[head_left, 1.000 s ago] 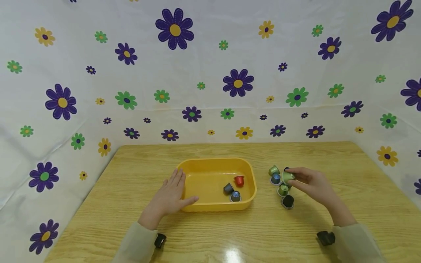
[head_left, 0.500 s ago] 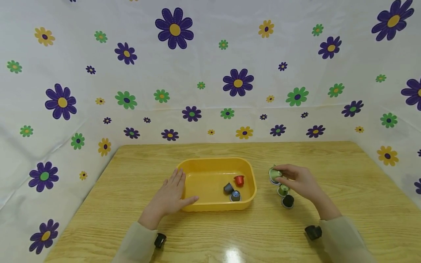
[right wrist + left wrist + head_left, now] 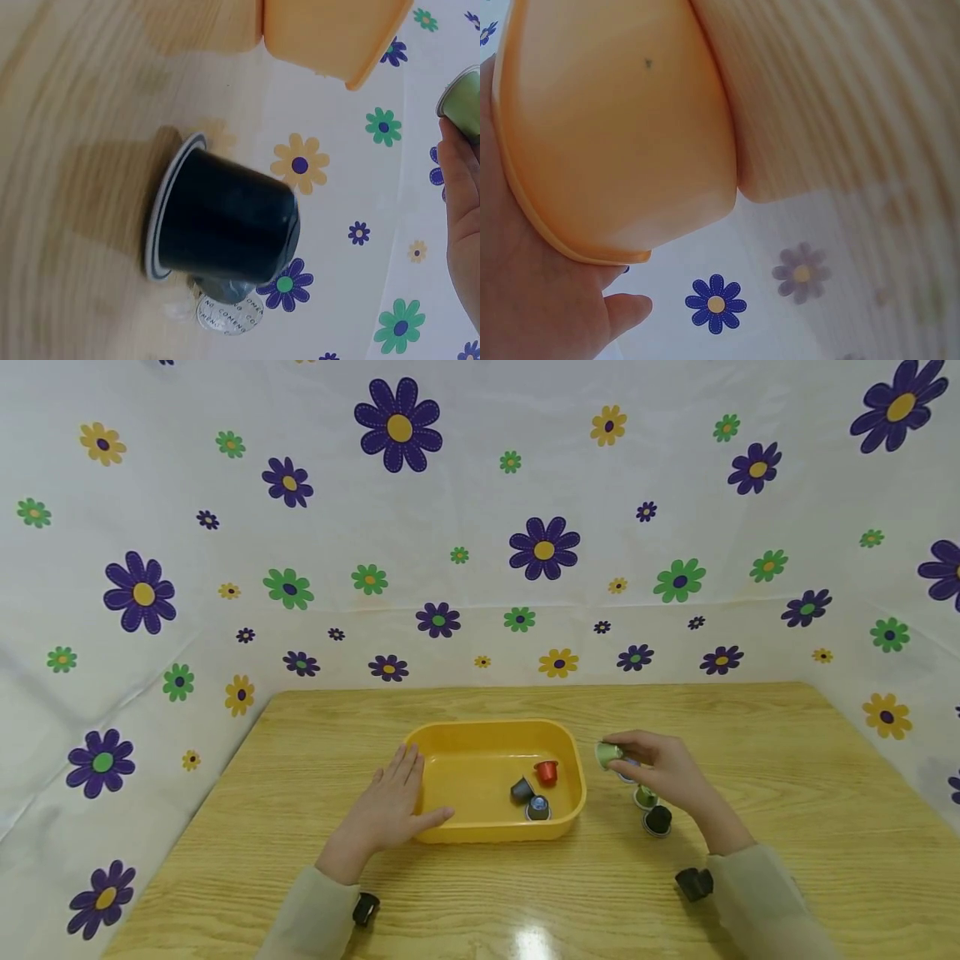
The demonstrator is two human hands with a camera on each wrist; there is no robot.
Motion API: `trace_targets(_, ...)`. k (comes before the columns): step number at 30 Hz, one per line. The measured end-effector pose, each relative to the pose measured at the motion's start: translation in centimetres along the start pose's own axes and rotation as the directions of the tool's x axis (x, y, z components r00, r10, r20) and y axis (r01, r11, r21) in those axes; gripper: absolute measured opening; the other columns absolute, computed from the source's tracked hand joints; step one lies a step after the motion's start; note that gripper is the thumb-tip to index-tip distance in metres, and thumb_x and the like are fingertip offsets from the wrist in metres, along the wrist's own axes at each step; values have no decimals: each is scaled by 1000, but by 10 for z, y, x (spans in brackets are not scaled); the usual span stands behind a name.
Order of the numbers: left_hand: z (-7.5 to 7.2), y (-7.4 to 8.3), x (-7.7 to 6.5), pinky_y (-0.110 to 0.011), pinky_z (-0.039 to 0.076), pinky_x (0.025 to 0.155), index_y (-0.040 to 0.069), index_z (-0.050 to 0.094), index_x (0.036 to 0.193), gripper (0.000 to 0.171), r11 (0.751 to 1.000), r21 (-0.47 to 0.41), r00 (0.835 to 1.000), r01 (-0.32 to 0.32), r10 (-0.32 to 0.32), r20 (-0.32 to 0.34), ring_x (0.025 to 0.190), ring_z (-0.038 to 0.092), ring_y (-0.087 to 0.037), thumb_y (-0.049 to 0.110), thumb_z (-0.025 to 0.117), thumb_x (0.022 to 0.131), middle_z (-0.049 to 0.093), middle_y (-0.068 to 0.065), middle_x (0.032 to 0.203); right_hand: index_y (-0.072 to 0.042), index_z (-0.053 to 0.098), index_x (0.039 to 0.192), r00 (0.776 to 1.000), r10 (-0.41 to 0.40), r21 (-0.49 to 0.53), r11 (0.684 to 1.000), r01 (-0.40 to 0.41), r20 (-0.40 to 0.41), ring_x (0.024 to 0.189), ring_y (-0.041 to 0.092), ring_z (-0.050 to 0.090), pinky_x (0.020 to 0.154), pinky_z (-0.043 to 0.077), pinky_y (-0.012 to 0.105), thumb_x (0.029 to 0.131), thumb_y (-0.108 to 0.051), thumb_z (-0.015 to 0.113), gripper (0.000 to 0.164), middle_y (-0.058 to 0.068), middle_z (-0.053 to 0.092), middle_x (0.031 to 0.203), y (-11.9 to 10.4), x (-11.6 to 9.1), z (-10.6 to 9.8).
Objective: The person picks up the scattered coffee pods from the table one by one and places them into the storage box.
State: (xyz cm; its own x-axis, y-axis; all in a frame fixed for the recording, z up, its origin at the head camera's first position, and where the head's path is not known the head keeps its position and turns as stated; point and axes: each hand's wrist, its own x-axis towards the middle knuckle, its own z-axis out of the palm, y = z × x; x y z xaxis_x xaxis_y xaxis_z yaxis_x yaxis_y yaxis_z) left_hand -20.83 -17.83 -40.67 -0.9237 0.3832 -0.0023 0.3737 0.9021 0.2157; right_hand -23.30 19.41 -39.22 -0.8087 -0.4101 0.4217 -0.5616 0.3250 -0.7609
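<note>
Green pod (image 3: 609,754) pinched in the right hand (image 3: 667,768), near the yellow tub (image 3: 495,833)

The right fingers are close together, with the green pod between the thumb and the fingertips. It looks a bit tipped, and it seems to be up off the table (image 3: 480,893).

Just past those fingertips, on the left, is the tub's right side. Inside the tub, farther left of the fingers, are a red pod (image 3: 547,773), a dark gray pod (image 3: 522,790) and a gray-blue pod (image 3: 537,807). A blue pod (image 3: 626,777) peeks out from under the right thumb, so most of it is hidden. Closer to the person, below that hand, sit another green pod (image 3: 645,797) and a black pod (image 3: 658,820).

The left hand (image 3: 390,806) lies over the tub's left edge. Its fingers are straight and its thumb sticks out to the side over the near corner. It isn't pinching anything.

I think this is the middle step: the pod is picked up but not put down yet. From this spot, a good move would be to keep the pinch snug and go up over the tub's edge, so the pod doesn't bump it. The left hand could help by keeping the tub from sliding. The right hand should also lift clear of the blue pod, or it might knock it over.
</note>
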Motion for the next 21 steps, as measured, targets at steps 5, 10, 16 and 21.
trace_targets(5, 1, 0, 0, -53, 14, 101, -9, 17, 137, 95, 1000, -2, 1000, -1, 1, -3, 132, 1, -32, 66, 36, 81, 8, -21, 144, 7, 59, 108, 1000, 8, -32, 999, -8, 11, 88, 15, 61, 71, 50, 27, 81, -1, 62, 29, 17, 61, 102, 0, 8, 4)
trace_targets(10, 0, 0, 0, -53, 14, 101, -9, 17, 137, 95, 1000, -4, 1000, -7, 7, -5, 132, 1, -32, 66, 35, 81, 8, -21, 144, 5, 59, 109, 999, 32, -44, 999, -31, 23, 93, 24, 60, 78, 47, 30, 81, -6, 63, 30, 17, 60, 105, 0, 16, 9)
trace_targets(16, -1, -1, -1, -53, 14, 100, -9, 17, 137, 95, 1000, -10, 1000, -10, 10, -3, 132, 1, -32, 65, 36, 82, 8, -21, 144, 7, 58, 109, 996, 72, -59, 996, -69, 44, 97, 28, 58, 81, 46, 32, 82, -5, 61, 30, 19, 59, 108, -13, 25, 15)
trace_targets(21, -2, 0, -1, -52, 14, 101, -9, 17, 137, 95, 1000, -11, 1000, -6, 6, 0, 132, 1, -32, 66, 35, 81, 8, -21, 144, 11, 56, 108, 996, 74, -49, 996, -71, 57, 97, 33, 57, 82, 45, 38, 81, 2, 60, 28, 23, 58, 106, -34, 32, 20)
